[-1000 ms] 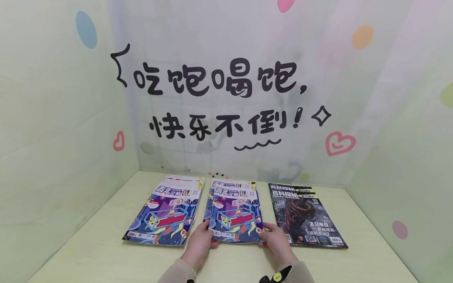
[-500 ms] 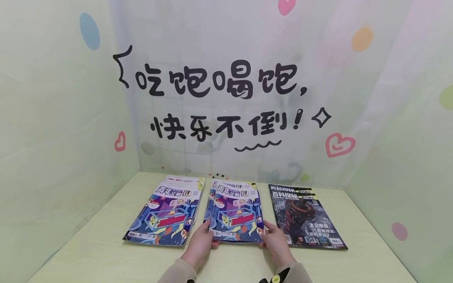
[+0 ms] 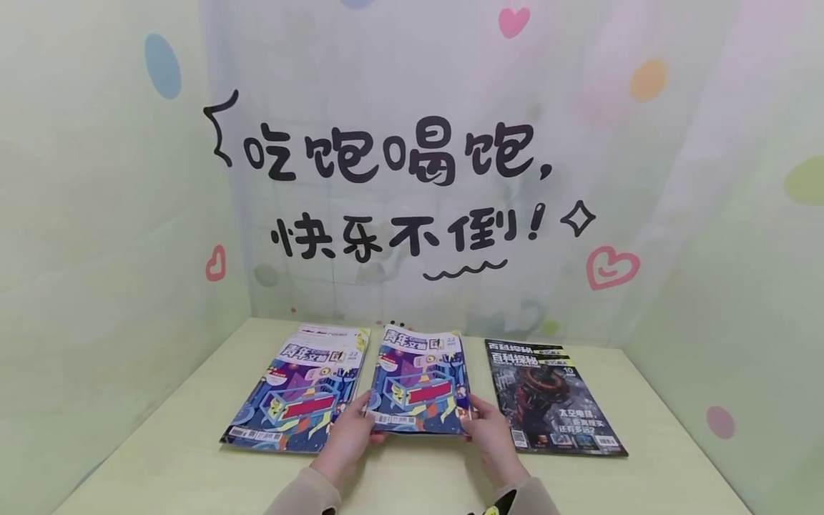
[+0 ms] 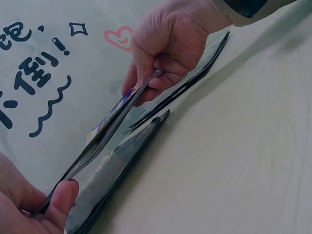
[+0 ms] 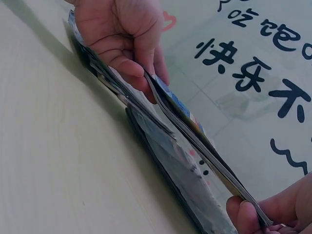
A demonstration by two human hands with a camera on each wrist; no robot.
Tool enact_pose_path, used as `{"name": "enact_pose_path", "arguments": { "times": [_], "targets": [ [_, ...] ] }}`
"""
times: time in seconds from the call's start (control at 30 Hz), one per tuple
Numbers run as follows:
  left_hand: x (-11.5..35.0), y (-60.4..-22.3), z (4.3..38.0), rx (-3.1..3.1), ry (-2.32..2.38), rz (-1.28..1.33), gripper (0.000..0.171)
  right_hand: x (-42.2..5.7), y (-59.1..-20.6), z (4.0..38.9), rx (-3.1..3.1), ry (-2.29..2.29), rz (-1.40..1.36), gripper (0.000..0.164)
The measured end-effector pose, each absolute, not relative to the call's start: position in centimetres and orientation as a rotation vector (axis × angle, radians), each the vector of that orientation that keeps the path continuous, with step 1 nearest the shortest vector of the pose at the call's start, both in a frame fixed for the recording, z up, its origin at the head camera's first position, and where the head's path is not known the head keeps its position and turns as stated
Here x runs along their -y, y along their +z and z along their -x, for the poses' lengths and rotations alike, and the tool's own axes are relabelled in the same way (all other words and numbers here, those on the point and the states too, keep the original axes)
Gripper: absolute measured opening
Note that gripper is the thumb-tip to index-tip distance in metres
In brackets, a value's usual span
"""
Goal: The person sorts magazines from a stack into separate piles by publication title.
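A magazine with a purple and blue illustrated cover [image 3: 421,386] is in both hands. My left hand [image 3: 350,433] pinches its near left corner, thumb on top. Its near right corner is pinched by my right hand [image 3: 491,433]. In the left wrist view the magazine [image 4: 109,124] is raised off the table, its near edge bending. Beneath it, a gap apart, lies another magazine or stack [image 4: 117,165] on the table. The right wrist view shows the same gap between the held magazine [image 5: 187,131] and the lower one [image 5: 170,156].
A stack of magazines [image 3: 290,397] with a similar purple cover lies on the left of the pale table [image 3: 412,479]. Dark-covered magazines [image 3: 556,400] overlap on the right. A wall with black lettering [image 3: 418,154] stands behind, and side walls close in both ends.
The magazine has risen and shifted away from me, with both hands on it. It now covers the heading of the one behind it. The side stacks stay put; the head view tilts slightly.
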State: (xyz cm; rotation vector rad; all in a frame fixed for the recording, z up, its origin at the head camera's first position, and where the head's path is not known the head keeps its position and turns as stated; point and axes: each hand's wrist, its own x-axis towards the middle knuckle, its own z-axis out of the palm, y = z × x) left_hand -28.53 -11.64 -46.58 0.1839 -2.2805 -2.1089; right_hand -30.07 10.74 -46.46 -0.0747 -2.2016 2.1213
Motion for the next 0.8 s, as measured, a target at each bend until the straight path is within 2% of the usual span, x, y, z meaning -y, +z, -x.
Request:
{"name": "enact_pose_path", "arguments": {
  "times": [0.8],
  "targets": [
    [25.7, -45.3, 26.8, 2.331, -2.109, -0.258, 0.054, 1.7, -45.5, 29.2, 2.159, 2.36, -0.074, 0.06]
  ]
}}
